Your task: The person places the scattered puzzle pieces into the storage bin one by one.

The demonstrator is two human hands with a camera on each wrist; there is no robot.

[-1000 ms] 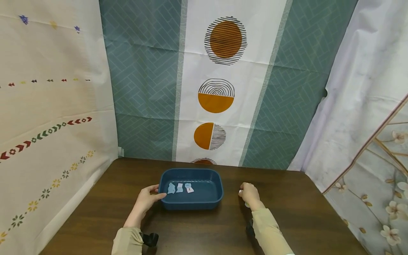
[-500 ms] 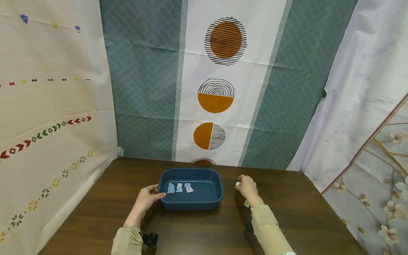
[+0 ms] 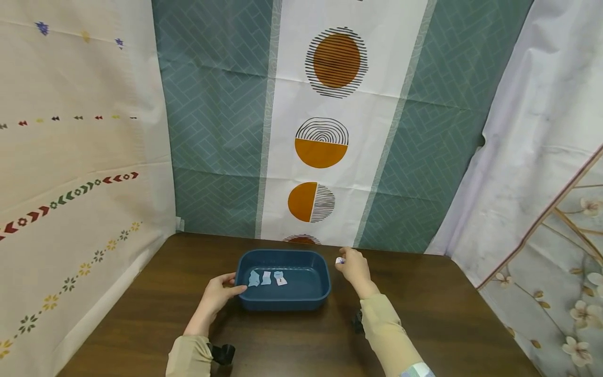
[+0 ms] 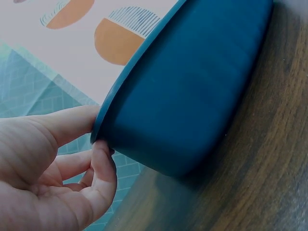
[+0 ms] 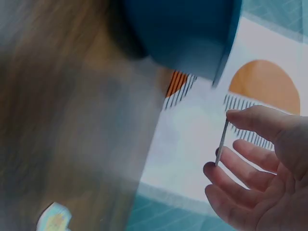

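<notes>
A dark blue rectangular plastic bin (image 3: 285, 304) stands on the table. My left hand (image 3: 218, 297) pinches its left rim between thumb and fingers, also seen close up in the left wrist view. Small flat light-blue and whitish pieces (image 3: 254, 278) lie in the bin's left half. Just right of the bin, my right hand (image 3: 355, 267) holds a small flat white piece (image 3: 339, 260) with a dark mark, raised off the table. Edge-on in the right wrist view, this thin piece (image 5: 222, 142) is pinched between thumb and fingertips.
Another small piece (image 5: 54, 219), pale blue with yellow, lies on the dark wooden table (image 3: 292, 340) in the right wrist view; the right forearm hides its spot in the head view. Patterned curtains (image 3: 216, 131) hang behind the table and at both sides.
My right hand has lifted the white piece from the table and moved left and away from me, to near the bin's right side. My left hand and the bin have stayed put.
</notes>
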